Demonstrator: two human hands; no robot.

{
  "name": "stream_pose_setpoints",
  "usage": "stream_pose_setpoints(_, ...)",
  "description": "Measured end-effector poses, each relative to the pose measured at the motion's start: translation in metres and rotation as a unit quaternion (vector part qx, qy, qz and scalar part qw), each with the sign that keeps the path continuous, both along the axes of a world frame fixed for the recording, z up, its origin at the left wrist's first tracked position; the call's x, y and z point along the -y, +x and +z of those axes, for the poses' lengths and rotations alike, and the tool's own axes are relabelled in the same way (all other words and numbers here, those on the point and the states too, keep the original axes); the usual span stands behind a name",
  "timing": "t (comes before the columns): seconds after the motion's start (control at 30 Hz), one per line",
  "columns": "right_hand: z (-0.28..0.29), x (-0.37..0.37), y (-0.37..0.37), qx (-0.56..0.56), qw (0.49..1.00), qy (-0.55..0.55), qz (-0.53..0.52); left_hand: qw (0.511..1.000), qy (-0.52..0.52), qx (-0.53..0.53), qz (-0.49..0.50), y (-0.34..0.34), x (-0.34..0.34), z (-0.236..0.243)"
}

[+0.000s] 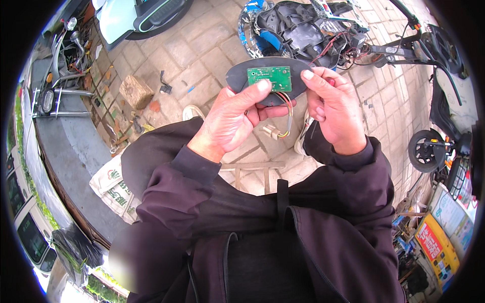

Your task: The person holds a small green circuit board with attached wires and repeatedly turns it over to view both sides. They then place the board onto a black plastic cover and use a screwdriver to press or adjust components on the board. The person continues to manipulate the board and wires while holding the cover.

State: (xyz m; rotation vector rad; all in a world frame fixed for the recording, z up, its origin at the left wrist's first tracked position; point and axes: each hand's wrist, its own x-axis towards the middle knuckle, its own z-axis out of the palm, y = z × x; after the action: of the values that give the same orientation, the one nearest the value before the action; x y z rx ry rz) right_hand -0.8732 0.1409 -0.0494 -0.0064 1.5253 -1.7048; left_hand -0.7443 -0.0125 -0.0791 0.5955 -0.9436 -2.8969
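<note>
A dark grey, rounded flat cover [236,74] is held up in front of me, with a green circuit board [281,76] on its upward face. My left hand [230,118] grips it from below, thumb pressed on the board's lower edge and fingers underneath. At the cover's right end, my right hand [339,103] is closed, thumb and forefinger against the edge. Something small and red [331,81] shows behind the right fingers; its kind is hidden. Several coloured wires [290,113] hang from the board to a pale plug connector [272,132].
Beyond my hands lies a partly dismantled scooter [298,35] with exposed wiring. A wooden block [136,92] and small scraps lie on the brick paving at left, near a white printed sack [115,187]. Another scooter's wheel [427,150] stands at right.
</note>
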Motion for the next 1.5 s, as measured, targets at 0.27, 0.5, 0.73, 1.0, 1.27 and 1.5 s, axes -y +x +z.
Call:
stream_pose_setpoints(0.27, 0.002, -0.007, -0.013, 0.0, 0.999, -0.03, -0.039, 0.988, 0.149, -0.027, -0.014, 0.0, 0.009, -0.004)
stream_pose_setpoints(0.5, 0.01, -0.016, -0.023, 0.005, 0.995, -0.073, -0.065, 0.963, 0.24, -0.103, 0.072, 0.004, 0.02, -0.012)
stream_pose_setpoints(0.73, 0.016, -0.03, -0.036, 0.023, 0.984, -0.157, -0.079, 0.967, 0.211, -0.114, 0.087, 0.004, 0.025, 0.005)
stream_pose_setpoints(1.0, 0.021, -0.029, -0.032, 0.0, 0.987, -0.125, -0.099, 0.955, 0.242, -0.166, 0.029, 0.007, 0.031, 0.023)
stream_pose_setpoints(1.27, 0.023, -0.029, -0.029, 0.011, 0.987, -0.144, -0.076, 0.903, 0.339, -0.262, 0.026, 0.011, 0.04, 0.031)
stream_pose_setpoints(1.5, 0.018, -0.031, -0.022, 0.016, 0.985, -0.159, -0.07, 0.848, 0.402, -0.343, 0.036, 0.019, 0.051, 0.041)
